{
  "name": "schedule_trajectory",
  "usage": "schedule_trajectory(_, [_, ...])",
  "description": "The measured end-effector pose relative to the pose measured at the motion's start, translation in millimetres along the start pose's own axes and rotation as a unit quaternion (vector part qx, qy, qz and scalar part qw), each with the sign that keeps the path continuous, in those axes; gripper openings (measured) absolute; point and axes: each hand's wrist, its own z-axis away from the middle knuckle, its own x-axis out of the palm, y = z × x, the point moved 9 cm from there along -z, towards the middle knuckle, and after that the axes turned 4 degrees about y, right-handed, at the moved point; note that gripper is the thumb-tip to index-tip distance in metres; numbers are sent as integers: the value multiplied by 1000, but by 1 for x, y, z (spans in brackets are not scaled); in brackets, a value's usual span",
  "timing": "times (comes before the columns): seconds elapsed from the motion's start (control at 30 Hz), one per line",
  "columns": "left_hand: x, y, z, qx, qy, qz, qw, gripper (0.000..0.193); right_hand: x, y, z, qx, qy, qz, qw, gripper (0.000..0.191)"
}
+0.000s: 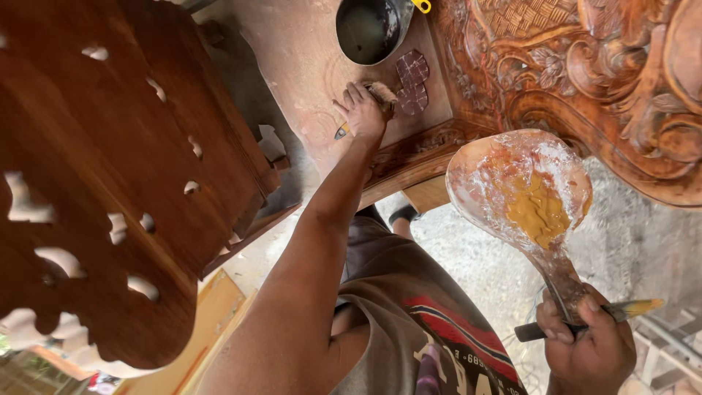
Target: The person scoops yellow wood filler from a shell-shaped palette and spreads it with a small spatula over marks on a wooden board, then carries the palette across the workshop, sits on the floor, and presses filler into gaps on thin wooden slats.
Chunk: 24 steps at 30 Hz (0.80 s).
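Note:
My left hand (363, 110) reaches far out onto a pale wooden surface (300, 58). Its fingers are curled, with a small yellow-handled tool (341, 132) poking out under the palm and a brown wad (382, 92) at the fingertips. My right hand (585, 347) is low at the right. It grips the handle of a paddle-shaped board (523, 190) smeared with white and yellow-brown paste. The same hand also pinches a thin tool with a yellow tip (629, 309).
A black bowl (368, 29) stands beyond the left hand, with dark red patches (412, 80) beside it. Ornately carved reddish furniture (585, 66) fills the upper right. A dark brown cut-out panel (110, 183) fills the left. Grey floor (475, 256) lies below.

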Motion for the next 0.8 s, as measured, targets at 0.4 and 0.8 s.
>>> schedule_trajectory(0.4, [-20, 5, 22, 72, -37, -13, 997, 135, 49, -5, -13, -16, 74, 122, 990, 42])
schedule_trajectory(0.8, [-63, -2, -22, 258, 2, -118, 959, 122, 27, 8, -1, -9, 45, 1, 999, 40])
